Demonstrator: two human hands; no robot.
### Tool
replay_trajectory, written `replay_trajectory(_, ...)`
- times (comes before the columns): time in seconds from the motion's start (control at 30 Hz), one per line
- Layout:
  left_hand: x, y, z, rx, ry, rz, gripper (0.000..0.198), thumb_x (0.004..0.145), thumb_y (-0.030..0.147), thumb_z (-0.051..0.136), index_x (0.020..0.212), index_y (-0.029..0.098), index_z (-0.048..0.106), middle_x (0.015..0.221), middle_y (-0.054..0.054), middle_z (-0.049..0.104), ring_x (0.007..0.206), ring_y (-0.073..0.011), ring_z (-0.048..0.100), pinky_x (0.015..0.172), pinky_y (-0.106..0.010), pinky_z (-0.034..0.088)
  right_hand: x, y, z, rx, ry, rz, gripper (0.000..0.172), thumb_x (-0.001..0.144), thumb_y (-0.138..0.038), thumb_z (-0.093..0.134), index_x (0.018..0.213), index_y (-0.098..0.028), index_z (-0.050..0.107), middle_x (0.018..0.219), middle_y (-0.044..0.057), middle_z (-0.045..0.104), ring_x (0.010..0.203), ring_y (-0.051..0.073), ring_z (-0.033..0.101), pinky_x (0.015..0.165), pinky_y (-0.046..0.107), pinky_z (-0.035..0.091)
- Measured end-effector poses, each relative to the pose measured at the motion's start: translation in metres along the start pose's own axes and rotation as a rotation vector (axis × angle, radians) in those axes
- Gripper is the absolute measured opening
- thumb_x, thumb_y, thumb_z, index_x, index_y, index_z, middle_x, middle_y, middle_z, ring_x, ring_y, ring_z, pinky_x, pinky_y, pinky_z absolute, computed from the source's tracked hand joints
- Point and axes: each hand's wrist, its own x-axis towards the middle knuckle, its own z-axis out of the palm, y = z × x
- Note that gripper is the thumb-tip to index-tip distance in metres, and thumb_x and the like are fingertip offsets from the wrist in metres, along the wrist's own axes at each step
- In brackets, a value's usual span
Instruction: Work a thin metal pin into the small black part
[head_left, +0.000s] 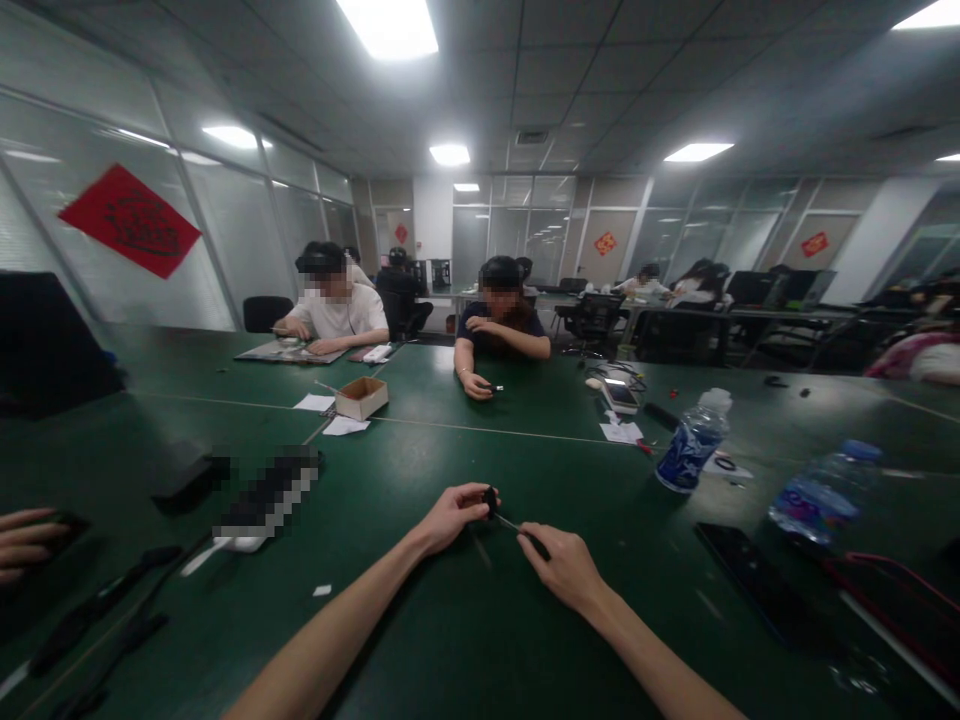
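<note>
- The small black piece (490, 500) sits at the fingertips of the left hand (454, 515), above the green table (450, 650), roughly in line with the middle of the person's body.
- From the right hand (562, 565), the piece lies ahead and to the left; the left hand is the nearer of the 2, being in contact with it.
- The piece's longer side looks close to upright, though it is too small and dark to be sure.
- A thin tool (508, 523), with a metal shaft and dark handle, bridges the gap between the hands, its shaft slanting forward and left so the tip meets or nearly meets the piece's lower part; actual contact cannot be told.
- Left grip: thumb and fingers pinched around the piece, with no visible gap.
- Right grip: fingers closed about the tool's handle, the shaft projecting past them.
- A white scrap (322, 590) lies left of the left forearm; a dark phone (739, 560) rests well right of the right hand.
</note>
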Motion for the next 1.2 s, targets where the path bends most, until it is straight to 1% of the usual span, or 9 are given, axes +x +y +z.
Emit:
replay_trajectory(0.1,-0.002,0.005,0.001,0.022,-0.004,0.007,0.039,0.071,0.028,0.072,0.106,0.014,0.064,0.104,-0.011,0.066,0.096,-0.0221,0.058,0.083,-0.032,0.044,0.0,-0.001,0.0,-0.01,0.0,0.006,0.032,0.095,-0.033,0.037,0.105,-0.02,0.065,0.09,0.006,0.068,0.075,0.016,0.065,0.067,0.025,0.052)
replay_trajectory(0.23,-0.005,0.014,0.004,0.084,-0.043,0.036,0.032,0.072,0.026,0.07,0.101,0.015,0.066,0.102,-0.007,0.065,0.097,-0.0214,0.057,0.089,-0.032,0.042,0.0,-0.001,-0.001,-0.004,-0.017,0.023,0.035,0.097,-0.033,0.031,0.105,-0.019,0.063,0.089,0.006,0.068,0.073,0.015,0.064,0.065,0.025,0.051)
replay_trajectory(0.3,-0.005,0.016,0.004,0.117,-0.041,0.049,0.03,0.072,0.025,0.069,0.101,0.015,0.067,0.101,-0.007,0.065,0.097,-0.0214,0.057,0.091,-0.033,0.041,0.001,-0.001,-0.001,0.001,-0.024,0.027,0.036,0.097,-0.033,0.029,0.104,-0.018,0.061,0.089,0.006,0.067,0.072,0.015,0.064,0.063,0.024,0.05)
replay_trajectory(0.4,-0.004,0.014,0.003,0.125,-0.023,0.063,0.03,0.072,0.024,0.069,0.101,0.016,0.066,0.101,-0.007,0.066,0.097,-0.0213,0.058,0.092,-0.033,0.041,0.001,0.0,0.0,0.001,-0.039,0.039,0.036,0.097,-0.033,0.027,0.104,-0.018,0.06,0.087,0.006,0.067,0.07,0.015,0.063,0.06,0.024,0.049)
replay_trajectory(0.5,-0.001,0.008,0.002,0.082,-0.017,0.061,0.03,0.072,0.023,0.07,0.101,0.016,0.064,0.103,-0.008,0.066,0.097,-0.0204,0.058,0.091,-0.033,0.042,0.001,0.0,0.0,0.005,-0.052,0.048,0.036,0.097,-0.032,0.026,0.103,-0.018,0.059,0.084,0.005,0.066,0.067,0.015,0.062,0.057,0.023,0.047)
replay_trajectory(0.67,0.0,0.004,0.0,0.046,-0.019,0.054,0.031,0.072,0.024,0.071,0.1,0.015,0.062,0.103,-0.008,0.066,0.096,-0.0199,0.059,0.092,-0.034,0.042,0.001,0.0,-0.002,0.029,-0.068,0.051,0.037,0.097,-0.033,0.025,0.104,-0.017,0.058,0.086,0.006,0.066,0.066,0.015,0.062,0.055,0.023,0.046)
replay_trajectory(0.93,-0.002,0.009,0.002,0.07,-0.046,0.06,0.029,0.073,0.024,0.069,0.099,0.015,0.061,0.101,-0.008,0.066,0.097,-0.0202,0.058,0.092,-0.034,0.042,0.001,-0.002,-0.003,0.028,-0.067,0.035,0.035,0.097,-0.031,0.028,0.104,-0.017,0.06,0.088,0.006,0.067,0.071,0.015,0.064,0.06,0.023,0.049)
replay_trajectory(1.1,-0.004,0.016,0.003,0.175,-0.093,0.071,0.026,0.074,0.023,0.066,0.099,0.015,0.064,0.101,-0.006,0.065,0.096,-0.0199,0.057,0.091,-0.033,0.041,0.001,-0.003,-0.002,0.009,-0.052,0.038,0.036,0.097,-0.03,0.032,0.111,-0.016,0.061,0.097,0.008,0.068,0.082,0.017,0.065,0.069,0.026,0.052)
replay_trajectory(1.2,-0.005,0.016,0.002,0.222,-0.092,0.063,0.028,0.073,0.023,0.066,0.1,0.015,0.065,0.101,-0.006,0.065,0.096,-0.0207,0.057,0.089,-0.033,0.041,0.001,-0.001,0.0,-0.012,-0.038,0.031,0.035,0.096,-0.03,0.034,0.114,-0.017,0.061,0.095,0.008,0.068,0.079,0.016,0.065,0.068,0.025,0.052)
